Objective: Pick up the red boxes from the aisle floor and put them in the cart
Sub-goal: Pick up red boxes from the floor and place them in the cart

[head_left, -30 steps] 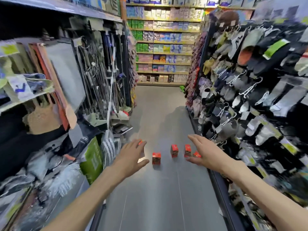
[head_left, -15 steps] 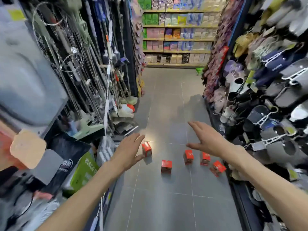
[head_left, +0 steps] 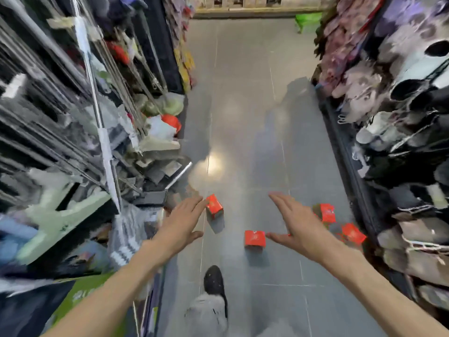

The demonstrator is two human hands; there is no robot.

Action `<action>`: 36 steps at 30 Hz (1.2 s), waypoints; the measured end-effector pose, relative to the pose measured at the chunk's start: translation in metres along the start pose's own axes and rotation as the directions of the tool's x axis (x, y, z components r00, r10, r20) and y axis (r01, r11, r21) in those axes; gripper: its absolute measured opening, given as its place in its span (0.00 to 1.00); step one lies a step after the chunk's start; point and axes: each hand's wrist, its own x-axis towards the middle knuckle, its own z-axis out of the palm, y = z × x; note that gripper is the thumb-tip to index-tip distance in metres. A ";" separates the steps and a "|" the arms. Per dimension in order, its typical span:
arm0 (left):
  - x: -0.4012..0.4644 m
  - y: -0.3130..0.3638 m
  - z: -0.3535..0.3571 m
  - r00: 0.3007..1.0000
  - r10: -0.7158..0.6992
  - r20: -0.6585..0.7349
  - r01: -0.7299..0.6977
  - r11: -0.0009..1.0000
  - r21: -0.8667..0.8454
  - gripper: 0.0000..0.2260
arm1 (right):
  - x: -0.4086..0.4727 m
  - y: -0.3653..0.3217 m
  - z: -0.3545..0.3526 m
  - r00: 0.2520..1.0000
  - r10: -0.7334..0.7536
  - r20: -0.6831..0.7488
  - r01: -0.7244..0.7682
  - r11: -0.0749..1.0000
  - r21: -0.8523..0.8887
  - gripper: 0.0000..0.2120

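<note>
Four red boxes lie on the grey tiled aisle floor (head_left: 243, 93). The left box (head_left: 214, 206) stands tilted, one corner up, close to the left racks. The middle box (head_left: 254, 238) sits nearer the camera, square to the view, with its shadow falling toward the viewer. The third box (head_left: 326, 212) stands farther right, and the fourth box (head_left: 353, 233) lies tipped over just beside the base of the right racks. All four rest on the tiles, apart from one another; none is held.

The left hand (head_left: 183, 223) is stretched out above the floor with fingers straight and thumb spread, grasping nothing; its fingertips overlap the left box's edge in the view, but whether they touch it cannot be told. The right hand (head_left: 295, 226) is likewise released, palm turned inward, fingers extended and thumb reaching toward the middle box; contact there cannot be told either. Both forearms are bare.

Below the hands, a dark shoe (head_left: 215, 279) and a grey trouser leg (head_left: 206, 314) stand on the tiles.

The left racks (head_left: 73, 117) hold long-handled cleaning tools, heavily blurred, with a red-and-white item (head_left: 167, 125) at their foot. The right racks (head_left: 401, 105) carry hanging slippers. A green stool (head_left: 307, 20) stands at the far end of the aisle.
</note>
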 end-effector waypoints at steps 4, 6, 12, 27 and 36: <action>0.083 -0.072 0.081 0.993 -0.007 0.115 0.014 0.998 -0.059 0.45 | 0.066 0.051 0.065 0.996 0.074 0.046 -0.077 0.996 0.052 0.45; 0.123 -0.106 0.134 0.986 -0.009 0.166 0.020 0.998 -0.063 0.45 | 0.100 0.083 0.109 0.995 0.070 0.070 -0.074 0.995 0.059 0.45; 0.225 -0.203 0.315 0.946 0.039 0.322 -0.067 0.995 0.076 0.48 | 0.174 0.174 0.295 0.985 0.045 0.165 -0.060 0.994 0.090 0.45; 0.338 -0.265 0.499 0.940 0.228 0.254 -0.330 0.798 0.505 0.28 | 0.144 0.259 0.509 0.939 0.145 0.312 -0.239 0.927 0.289 0.48; 0.253 -0.225 0.443 0.975 0.061 0.214 -0.101 0.979 0.177 0.43 | 0.150 0.259 0.473 0.910 0.168 0.378 -0.232 0.964 0.132 0.49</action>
